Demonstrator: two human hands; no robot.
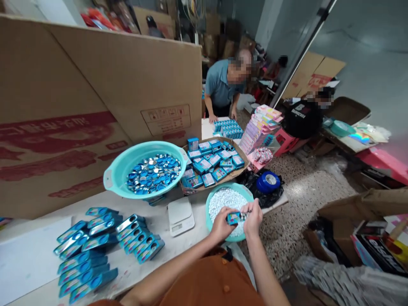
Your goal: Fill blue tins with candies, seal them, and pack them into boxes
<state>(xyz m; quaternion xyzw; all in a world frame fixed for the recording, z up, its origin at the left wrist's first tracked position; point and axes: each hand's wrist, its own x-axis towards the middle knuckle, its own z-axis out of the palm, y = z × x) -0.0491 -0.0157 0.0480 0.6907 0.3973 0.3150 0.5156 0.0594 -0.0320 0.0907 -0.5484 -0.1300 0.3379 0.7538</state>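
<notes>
Now pinching a blue box (233,218) in the left hand (221,226), over the green bowl (208,209) of white pellets (227,198); right hand (254,221) curled close, cannot tell on what. Might spill pellets if tipped.

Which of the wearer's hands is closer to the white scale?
Left. The left hand, gripping a small blue tin, is to the right of the white scale; the right hand is farther right, beyond the tin.
</notes>
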